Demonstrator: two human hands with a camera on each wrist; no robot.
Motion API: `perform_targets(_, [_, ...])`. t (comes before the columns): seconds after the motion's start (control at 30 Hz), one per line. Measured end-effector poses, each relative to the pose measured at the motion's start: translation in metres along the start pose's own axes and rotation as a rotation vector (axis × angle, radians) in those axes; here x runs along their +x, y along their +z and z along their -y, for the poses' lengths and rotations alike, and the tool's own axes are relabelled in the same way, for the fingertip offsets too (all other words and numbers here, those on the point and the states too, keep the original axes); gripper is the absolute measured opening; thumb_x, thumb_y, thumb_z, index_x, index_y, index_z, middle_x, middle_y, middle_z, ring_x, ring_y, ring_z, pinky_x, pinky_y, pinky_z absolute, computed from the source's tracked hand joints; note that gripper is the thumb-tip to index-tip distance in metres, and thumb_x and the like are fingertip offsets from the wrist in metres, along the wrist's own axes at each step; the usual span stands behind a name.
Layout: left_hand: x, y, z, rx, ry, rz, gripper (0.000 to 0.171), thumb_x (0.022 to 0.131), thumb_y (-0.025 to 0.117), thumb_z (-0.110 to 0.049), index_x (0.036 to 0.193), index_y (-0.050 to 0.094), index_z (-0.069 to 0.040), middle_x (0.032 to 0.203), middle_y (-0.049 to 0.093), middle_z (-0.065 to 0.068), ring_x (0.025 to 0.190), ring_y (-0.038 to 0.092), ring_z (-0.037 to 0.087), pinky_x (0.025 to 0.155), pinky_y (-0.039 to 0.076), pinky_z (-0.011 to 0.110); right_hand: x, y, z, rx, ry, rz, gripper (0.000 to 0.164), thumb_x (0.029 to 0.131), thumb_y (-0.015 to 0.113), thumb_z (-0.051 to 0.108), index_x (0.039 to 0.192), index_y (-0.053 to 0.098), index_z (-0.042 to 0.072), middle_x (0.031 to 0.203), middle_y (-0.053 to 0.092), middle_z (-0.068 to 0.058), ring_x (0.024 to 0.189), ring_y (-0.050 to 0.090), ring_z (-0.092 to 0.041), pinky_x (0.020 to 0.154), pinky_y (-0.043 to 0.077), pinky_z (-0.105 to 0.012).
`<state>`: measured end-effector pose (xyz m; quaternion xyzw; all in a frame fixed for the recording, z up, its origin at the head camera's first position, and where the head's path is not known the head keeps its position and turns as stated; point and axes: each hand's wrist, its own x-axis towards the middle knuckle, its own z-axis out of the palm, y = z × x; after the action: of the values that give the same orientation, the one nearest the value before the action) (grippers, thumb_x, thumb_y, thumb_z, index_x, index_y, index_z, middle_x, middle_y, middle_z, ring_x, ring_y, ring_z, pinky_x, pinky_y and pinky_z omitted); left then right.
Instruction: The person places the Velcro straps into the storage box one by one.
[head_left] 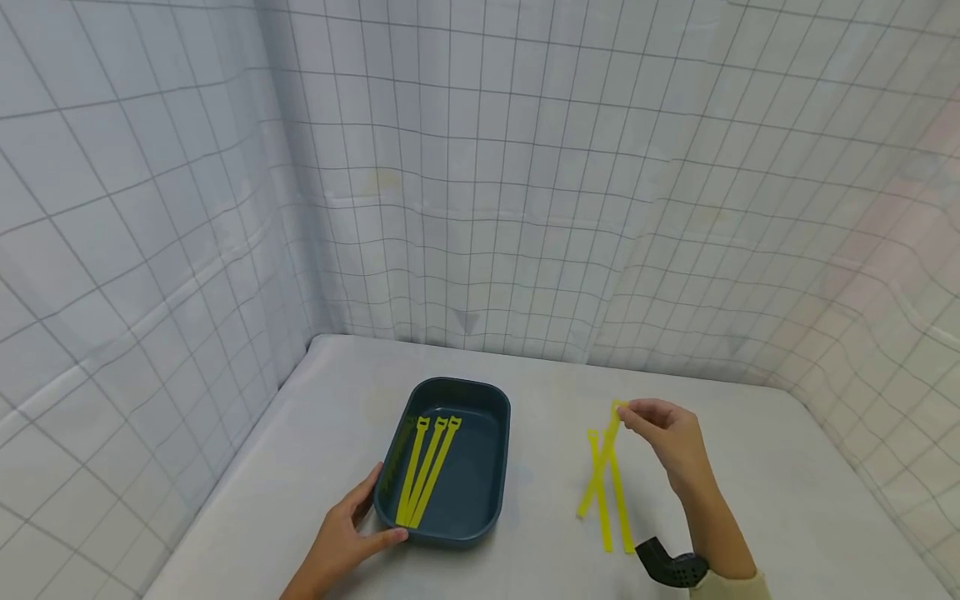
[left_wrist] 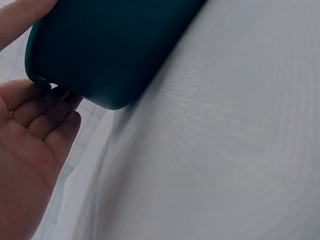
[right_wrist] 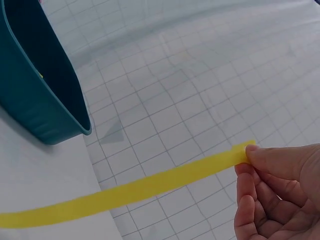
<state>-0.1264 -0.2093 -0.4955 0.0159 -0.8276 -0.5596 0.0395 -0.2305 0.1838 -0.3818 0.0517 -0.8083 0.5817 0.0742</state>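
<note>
In the head view, a dark blue-green tray (head_left: 483,467) stands on the white table. Three yellow cable straps (head_left: 428,461) with slotted heads lie in its left half. My left hand (head_left: 341,537) grips the tray's near left corner, thumb at the near rim and fingers along the outer left side. Off to the right, my right hand (head_left: 672,442) pinches one end of another yellow cable strap (right_wrist: 150,187) between thumb and fingers. That strap hangs over two more yellow straps (head_left: 622,504) lying on the table, crossing one of them in the head view.
White grid-patterned curtains (head_left: 487,167) enclose the table (head_left: 540,417) at the back and both sides. A black device (head_left: 671,567) is worn on the right wrist, by a pale sleeve (head_left: 731,586).
</note>
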Motion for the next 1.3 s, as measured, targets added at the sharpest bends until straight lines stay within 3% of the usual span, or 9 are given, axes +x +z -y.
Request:
perform_targets(0.13, [0.000, -0.001, 0.000, -0.005, 0.004, 0.002, 0.093, 0.069, 0.082, -0.027, 0.142, 0.030, -0.001, 0.143, 0.032, 0.016, 0.130, 0.032, 0.029, 0.100, 0.035, 0.041, 0.002, 0.001, 0.004, -0.011, -0.002, -0.002, 0.037, 0.083, 0.071, 0.024, 0.100, 0.064, -0.008, 0.087, 0.066, -0.005, 0.080, 0.059, -0.015, 0.074, 0.050, -0.018])
perform_targets(0.43, [0.000, -0.001, 0.000, -0.006, -0.014, 0.008, 0.093, 0.069, 0.082, -0.026, 0.142, 0.030, -0.001, 0.144, 0.031, 0.016, 0.130, 0.031, 0.029, 0.101, 0.035, 0.040, 0.010, 0.013, 0.026, 0.121, -0.049, -0.041, 0.037, 0.081, 0.072, 0.021, 0.097, 0.063, -0.010, 0.081, 0.066, 0.002, 0.078, 0.060, -0.017, 0.073, 0.051, -0.021])
perform_targets(0.77, [0.000, -0.001, 0.000, -0.009, -0.032, 0.009, 0.094, 0.068, 0.082, -0.026, 0.143, 0.030, -0.002, 0.144, 0.032, 0.016, 0.130, 0.031, 0.029, 0.101, 0.034, 0.040, 0.018, 0.029, 0.044, 0.221, -0.101, -0.032, 0.029, 0.081, 0.072, 0.016, 0.095, 0.064, -0.009, 0.082, 0.066, 0.001, 0.077, 0.061, -0.017, 0.074, 0.053, -0.025])
perform_targets(1.3, [0.000, -0.001, -0.003, -0.011, -0.035, 0.005, 0.094, 0.068, 0.082, -0.025, 0.143, 0.030, -0.002, 0.144, 0.031, 0.015, 0.131, 0.030, 0.029, 0.101, 0.034, 0.040, 0.019, 0.057, 0.055, 0.326, -0.076, 0.024, 0.028, 0.081, 0.072, 0.012, 0.094, 0.062, -0.011, 0.081, 0.066, -0.001, 0.078, 0.061, -0.021, 0.076, 0.053, -0.029])
